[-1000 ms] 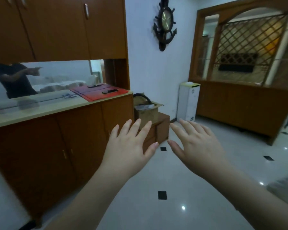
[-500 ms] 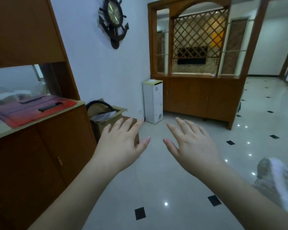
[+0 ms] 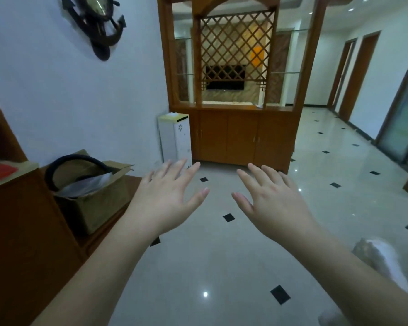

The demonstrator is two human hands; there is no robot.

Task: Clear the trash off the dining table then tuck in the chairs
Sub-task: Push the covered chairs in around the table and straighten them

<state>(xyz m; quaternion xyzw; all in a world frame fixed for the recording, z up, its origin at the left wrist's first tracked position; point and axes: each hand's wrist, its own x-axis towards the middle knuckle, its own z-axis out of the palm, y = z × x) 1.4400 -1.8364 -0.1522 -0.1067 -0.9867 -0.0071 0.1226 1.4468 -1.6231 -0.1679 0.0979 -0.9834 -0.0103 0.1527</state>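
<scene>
My left hand (image 3: 167,198) and my right hand (image 3: 272,200) are stretched out in front of me at chest height, backs up, fingers straight and spread. Neither hand holds or touches anything. Between and below them lies the glossy tiled floor (image 3: 222,267). No dining table, trash or chair shows in this view. A blurred white shape (image 3: 382,257) sits at the lower right edge, partly behind my right forearm; I cannot tell what it is.
A wooden cabinet (image 3: 21,231) runs along the left. Beside it stands an open cardboard box (image 3: 99,201) with a black hoop in it. A white bin-like box (image 3: 174,137) stands by the wall, next to a wooden lattice divider (image 3: 236,102). A hallway opens at the right.
The view has swung to the right: the cabinet slid off to the left and the divider and hallway came to the middle. Both hands stay outstretched and spread as before.
</scene>
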